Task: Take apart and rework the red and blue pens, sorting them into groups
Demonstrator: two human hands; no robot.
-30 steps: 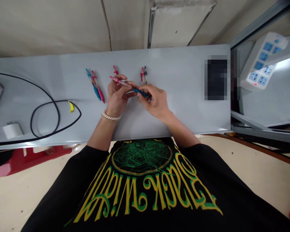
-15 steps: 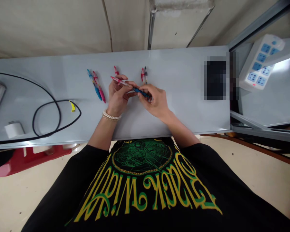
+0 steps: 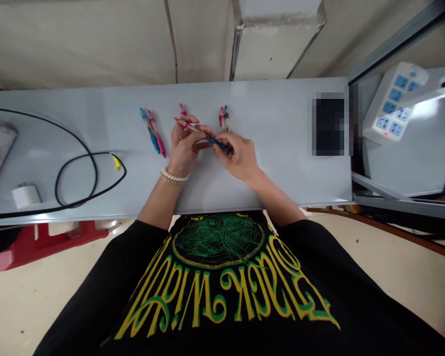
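Right between the two hands, over the middle of the grey table [image 3: 282, 163], sits a pen [image 3: 202, 135] with a pink end and a blue end, and both hands are pinched shut on it: left hand [image 3: 183, 151] on the pink half, right hand [image 3: 239, 158] on the blue half. Just left of the left hand lie a blue pen [image 3: 150, 130] and a pink pen [image 3: 156, 134] side by side, and just beyond the right hand's fingers two more pens [image 3: 223, 117] poke out.
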